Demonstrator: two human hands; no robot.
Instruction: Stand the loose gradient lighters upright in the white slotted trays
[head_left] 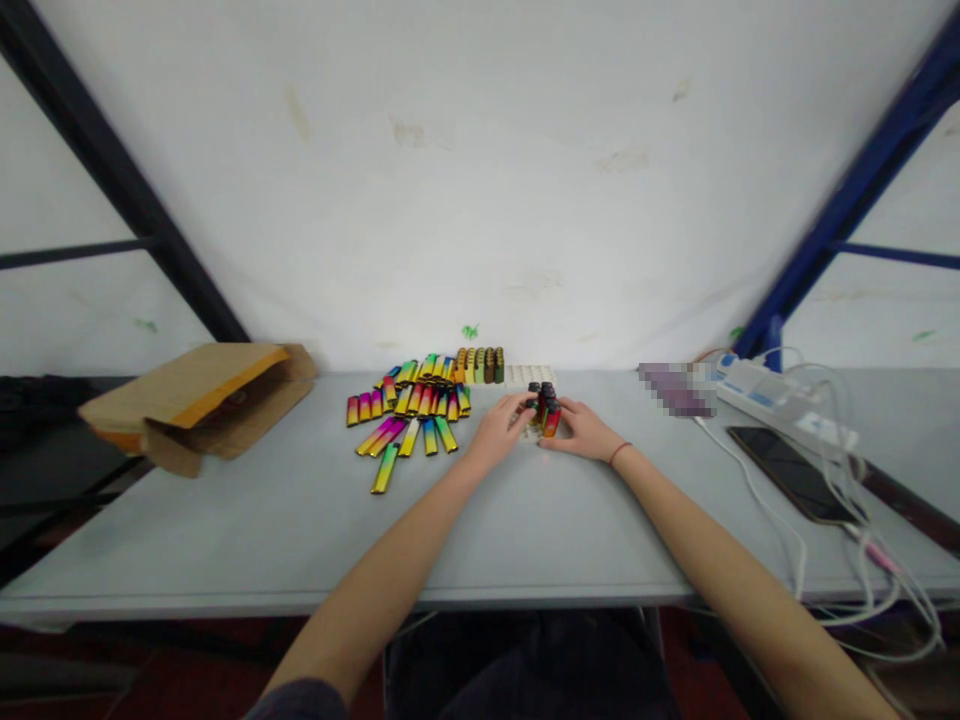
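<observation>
Small, slim, shiny cases with black tops [551,422], red and orange on their sides, stand upright in a cluster between my hands. They look like lighters. My left hand [495,430] has its fingertips curled in at the cluster's left side, on one of the black tops. My right hand [592,432], with a thin red band at the wrist, holds the cluster's right side between thumb and fingers. Beneath them a pale holder is partly hidden by my fingers. To the left lies a loose pile of similar shiny multicoloured cases [409,405], flat on the table.
Behind the pile stand rows of upright cases [480,365], beside a white holed tray [531,376] against the wall. An open cardboard box [202,395] lies left on the grey table [300,540]. At right are a phone [787,470], a power strip [780,400] and tangled white cables.
</observation>
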